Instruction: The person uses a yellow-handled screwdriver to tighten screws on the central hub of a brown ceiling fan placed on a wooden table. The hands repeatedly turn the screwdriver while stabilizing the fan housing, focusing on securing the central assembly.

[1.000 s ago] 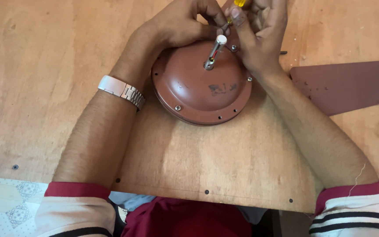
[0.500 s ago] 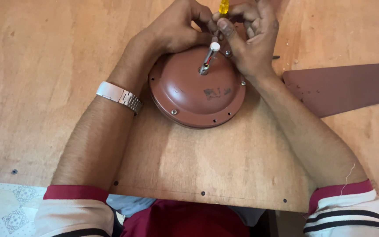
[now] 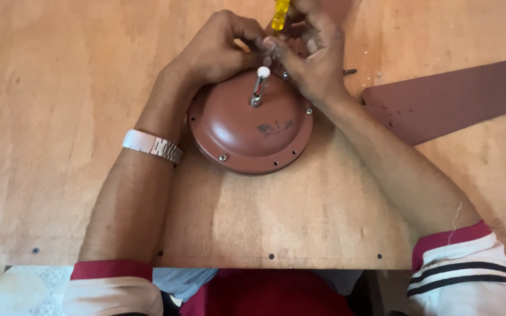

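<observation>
Our hands (image 3: 270,52) meet, clamped on a yellow-handled screwdriver (image 3: 280,14) over the round brown metal fan housing (image 3: 250,126), a brown fan blade (image 3: 452,96) just beside it on the bare plywood table (image 3: 60,88).

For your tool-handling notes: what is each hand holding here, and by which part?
The right hand grips a yellow-handled screwdriver by its handle. The left hand pinches near the tool's lower end, over the brown motor housing; what it grips is hidden.

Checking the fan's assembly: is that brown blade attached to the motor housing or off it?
Off: the blade lies on the table apart from the housing.
</observation>
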